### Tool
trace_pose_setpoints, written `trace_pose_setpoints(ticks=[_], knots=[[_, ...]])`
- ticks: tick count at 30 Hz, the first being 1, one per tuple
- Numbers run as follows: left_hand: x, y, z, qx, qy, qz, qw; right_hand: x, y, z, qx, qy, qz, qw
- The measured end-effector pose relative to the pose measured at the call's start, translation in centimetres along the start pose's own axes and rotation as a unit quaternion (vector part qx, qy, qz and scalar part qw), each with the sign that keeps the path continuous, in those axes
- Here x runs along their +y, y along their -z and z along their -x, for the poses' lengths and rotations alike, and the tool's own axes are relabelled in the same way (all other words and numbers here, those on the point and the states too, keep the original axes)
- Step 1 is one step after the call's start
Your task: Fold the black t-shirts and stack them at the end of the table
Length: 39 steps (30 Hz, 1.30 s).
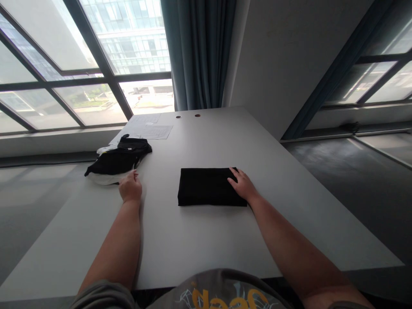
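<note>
A black garment folded into a neat rectangle (206,186) lies in the middle of the white table (199,240). My right hand (243,184) rests flat on its right end, fingers stretched out. My left hand (130,188) is at the near edge of a loose pile of black and white clothes (117,162) on the table's left side. Its fingers curl at the white fabric of the pile; whether they grip it is unclear.
Sheets of paper (151,128) lie at the far left of the table, with two round cable holes (187,116) behind them. A blue curtain (199,51) and large windows stand beyond. The table's edges drop to grey floor (354,180) on both sides.
</note>
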<state>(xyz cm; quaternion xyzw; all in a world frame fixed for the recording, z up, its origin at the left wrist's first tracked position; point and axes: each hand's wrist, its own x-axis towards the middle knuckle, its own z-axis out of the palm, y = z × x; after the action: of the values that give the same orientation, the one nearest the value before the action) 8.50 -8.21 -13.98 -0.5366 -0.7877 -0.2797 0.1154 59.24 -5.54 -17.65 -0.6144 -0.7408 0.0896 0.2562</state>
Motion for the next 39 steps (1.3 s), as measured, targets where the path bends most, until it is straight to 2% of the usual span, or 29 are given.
trace_pose_setpoints(ticks=[3,6,8,11,14,18,21,25,34,36,39], knots=[[2.0,-0.5,0.6,-0.024,-0.078,0.04,0.996,-0.6,0.2,0.4,0.055,-0.004,-0.019,0.998],[4.8,-0.4,2.8,-0.125,-0.125,0.107,0.978,-1.5,0.8,1.5,0.119,-0.003,-0.016,0.993],[6.6,0.2,4.9,-0.192,-0.167,0.167,0.953,-2.0,1.3,2.9,0.135,-0.016,-0.01,0.991],[8.8,1.5,8.1,-0.221,-0.228,0.237,0.918,-2.3,2.3,5.9,0.099,-0.048,-0.012,0.994],[9.9,2.3,10.2,-0.231,-0.23,0.246,0.913,-2.3,3.3,9.1,0.058,-0.041,-0.031,0.997],[9.8,2.6,10.4,-0.322,-0.221,0.228,0.892,-2.1,4.7,11.3,0.03,0.01,-0.082,0.996],[9.3,2.8,9.7,-0.368,-0.213,0.232,0.875,-1.6,5.4,11.5,0.011,0.007,-0.128,0.992],[8.6,3.2,8.7,-0.383,-0.203,0.228,0.872,-0.9,6.0,10.9,-0.002,-0.01,-0.156,0.988],[7.9,3.2,8.1,-0.393,-0.228,0.226,0.862,0.3,6.8,10.6,-0.039,0.056,-0.15,0.986],[8.2,3.5,8.1,-0.362,-0.242,0.222,0.872,0.2,6.9,10.8,-0.022,0.067,-0.139,0.988],[10.2,4.3,8.3,-0.267,-0.283,0.202,0.899,-1.4,7.0,10.5,0.053,0.059,-0.09,0.993]])
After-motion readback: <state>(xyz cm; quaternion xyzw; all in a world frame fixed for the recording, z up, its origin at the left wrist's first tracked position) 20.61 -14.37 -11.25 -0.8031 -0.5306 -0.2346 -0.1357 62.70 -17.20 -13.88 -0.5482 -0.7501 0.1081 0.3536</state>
